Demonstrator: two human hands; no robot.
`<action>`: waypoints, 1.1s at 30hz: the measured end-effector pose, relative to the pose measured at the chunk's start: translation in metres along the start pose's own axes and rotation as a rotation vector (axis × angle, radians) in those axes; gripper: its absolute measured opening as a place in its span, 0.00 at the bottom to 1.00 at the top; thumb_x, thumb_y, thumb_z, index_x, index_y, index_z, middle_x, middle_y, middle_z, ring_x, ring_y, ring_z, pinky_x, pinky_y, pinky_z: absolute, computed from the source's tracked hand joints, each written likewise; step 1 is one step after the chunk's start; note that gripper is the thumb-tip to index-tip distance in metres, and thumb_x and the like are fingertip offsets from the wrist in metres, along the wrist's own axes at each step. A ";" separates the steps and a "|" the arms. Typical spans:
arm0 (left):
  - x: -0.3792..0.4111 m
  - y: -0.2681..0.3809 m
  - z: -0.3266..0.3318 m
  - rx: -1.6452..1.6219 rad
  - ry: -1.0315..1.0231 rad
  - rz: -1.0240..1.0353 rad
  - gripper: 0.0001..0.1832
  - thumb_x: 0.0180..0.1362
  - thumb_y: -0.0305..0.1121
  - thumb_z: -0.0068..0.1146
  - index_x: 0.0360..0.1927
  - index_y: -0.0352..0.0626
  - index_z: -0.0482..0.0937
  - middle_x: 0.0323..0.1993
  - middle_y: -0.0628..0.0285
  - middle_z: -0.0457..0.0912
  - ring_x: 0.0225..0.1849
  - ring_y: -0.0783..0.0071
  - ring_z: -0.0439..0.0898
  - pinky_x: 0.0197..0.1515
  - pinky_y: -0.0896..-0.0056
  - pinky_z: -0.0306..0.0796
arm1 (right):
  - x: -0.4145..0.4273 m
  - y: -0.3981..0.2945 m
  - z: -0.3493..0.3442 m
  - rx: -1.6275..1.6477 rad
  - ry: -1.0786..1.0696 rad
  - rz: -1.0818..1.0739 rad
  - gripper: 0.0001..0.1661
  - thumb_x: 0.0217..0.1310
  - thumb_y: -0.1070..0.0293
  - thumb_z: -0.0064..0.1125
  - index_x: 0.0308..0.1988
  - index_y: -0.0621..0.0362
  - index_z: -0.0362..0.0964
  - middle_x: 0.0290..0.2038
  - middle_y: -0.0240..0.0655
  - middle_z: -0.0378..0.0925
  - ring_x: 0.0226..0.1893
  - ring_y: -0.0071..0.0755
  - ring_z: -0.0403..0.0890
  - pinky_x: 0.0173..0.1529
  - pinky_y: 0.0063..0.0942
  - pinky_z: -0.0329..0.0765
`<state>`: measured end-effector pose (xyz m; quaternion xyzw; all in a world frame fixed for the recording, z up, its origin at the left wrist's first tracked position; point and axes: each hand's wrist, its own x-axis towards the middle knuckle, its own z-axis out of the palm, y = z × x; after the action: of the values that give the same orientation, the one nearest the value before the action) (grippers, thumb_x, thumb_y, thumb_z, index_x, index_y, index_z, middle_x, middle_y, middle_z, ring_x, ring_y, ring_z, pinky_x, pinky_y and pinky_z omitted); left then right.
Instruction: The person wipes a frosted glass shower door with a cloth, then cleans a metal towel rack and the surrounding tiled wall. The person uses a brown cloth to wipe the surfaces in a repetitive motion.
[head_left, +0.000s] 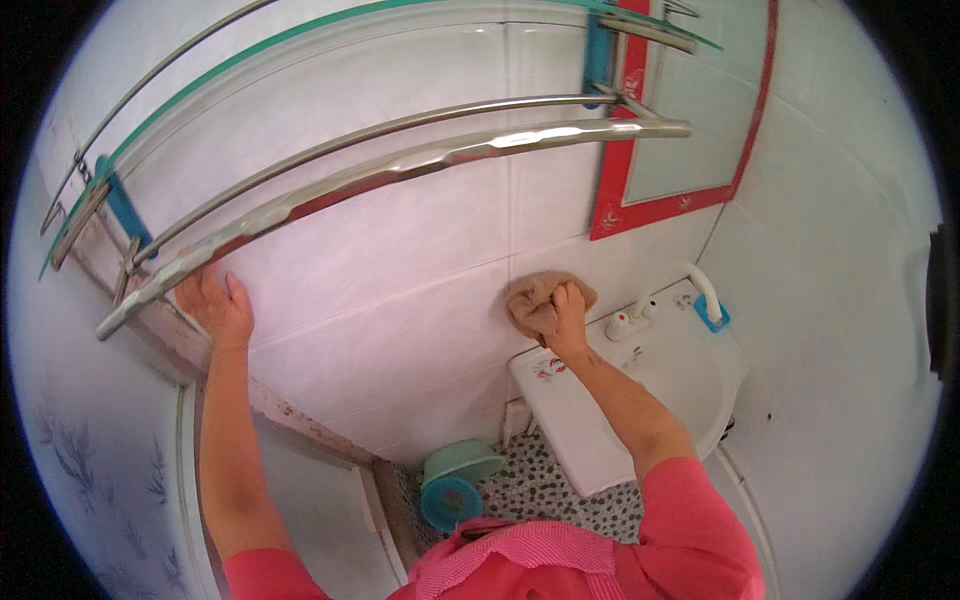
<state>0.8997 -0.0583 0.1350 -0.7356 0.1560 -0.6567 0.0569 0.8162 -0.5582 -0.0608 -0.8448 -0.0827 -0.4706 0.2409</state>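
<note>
My right hand (571, 315) presses a bunched brown cloth (531, 306) flat to the white tiled wall (390, 277), just above the back edge of the washbasin (592, 442). At the left, my left hand (216, 304) rests against the wall near its corner, thumb apart from the fingers. Its fingertips are partly hidden behind the metal towel bar (420, 166) of a glass shelf (300, 37), and no object shows in it.
A white tap (628, 322) and a white pipe (703, 289) over a blue piece (711, 313) stand on the basin. Above hangs a red-framed mirror (686, 135). A green basin (461, 459) and a blue one (450, 502) are on the pebble-patterned floor (540, 472). A door frame (191, 427) stands left.
</note>
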 end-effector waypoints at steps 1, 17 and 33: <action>0.004 0.003 0.002 -0.021 0.030 0.011 0.24 0.58 0.36 0.48 0.59 0.41 0.70 0.58 0.43 0.70 0.60 0.43 0.65 0.64 0.44 0.53 | 0.011 0.000 -0.003 0.060 0.043 0.010 0.22 0.46 0.67 0.61 0.42 0.61 0.64 0.41 0.50 0.67 0.42 0.61 0.68 0.45 0.47 0.65; 0.046 0.172 -0.015 -0.358 -0.238 0.322 0.22 0.58 0.37 0.54 0.58 0.56 0.72 0.64 0.65 0.64 0.69 0.59 0.57 0.67 0.45 0.48 | 0.005 0.013 -0.081 -0.155 -0.484 -0.005 0.20 0.44 0.73 0.61 0.43 0.51 0.73 0.39 0.41 0.70 0.46 0.49 0.72 0.50 0.43 0.70; 0.067 0.206 0.012 -0.290 0.019 0.283 0.19 0.60 0.33 0.50 0.56 0.52 0.74 0.65 0.67 0.67 0.69 0.64 0.60 0.68 0.56 0.50 | -0.155 -0.032 -0.030 -0.334 -0.652 0.180 0.19 0.51 0.67 0.55 0.46 0.50 0.74 0.47 0.39 0.70 0.50 0.45 0.69 0.49 0.47 0.67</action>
<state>0.8858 -0.2748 0.1377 -0.7007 0.3514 -0.6195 0.0409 0.6975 -0.5314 -0.1661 -0.9818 -0.0028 -0.1609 0.1014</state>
